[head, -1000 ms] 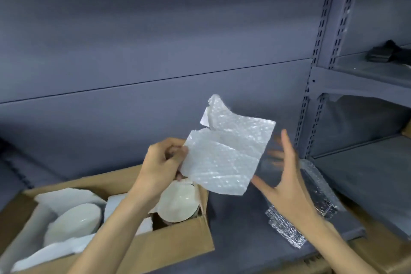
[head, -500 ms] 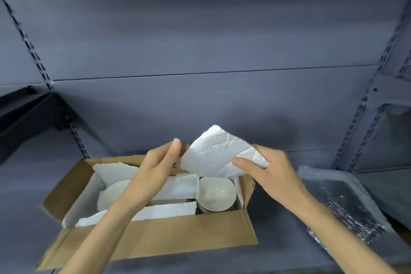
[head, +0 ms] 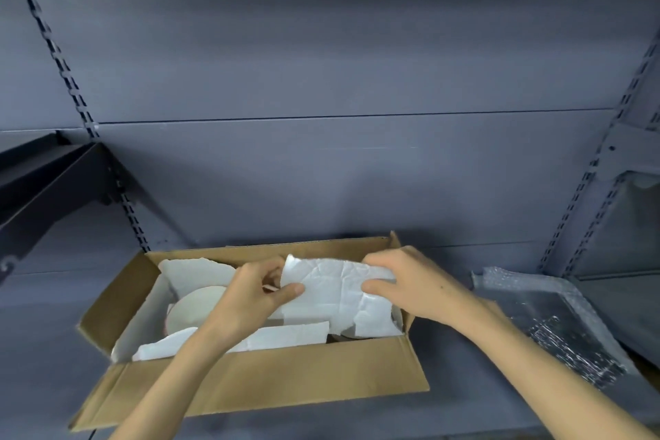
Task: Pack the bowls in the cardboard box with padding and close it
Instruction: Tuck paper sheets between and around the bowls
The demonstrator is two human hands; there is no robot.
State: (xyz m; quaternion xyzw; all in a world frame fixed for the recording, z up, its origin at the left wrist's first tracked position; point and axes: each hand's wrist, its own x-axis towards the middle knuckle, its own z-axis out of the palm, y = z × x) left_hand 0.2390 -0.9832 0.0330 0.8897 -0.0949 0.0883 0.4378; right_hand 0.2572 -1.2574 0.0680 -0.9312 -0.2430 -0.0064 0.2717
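In the cardboard box: bowl, padding

A single wide-angle head view looks forward and down from above the person's arms, close to the work. It faces the grey metal shelving back wall. The open brown cardboard box sits low in the middle of the frame, near the lens; straight lines bow at the edges.
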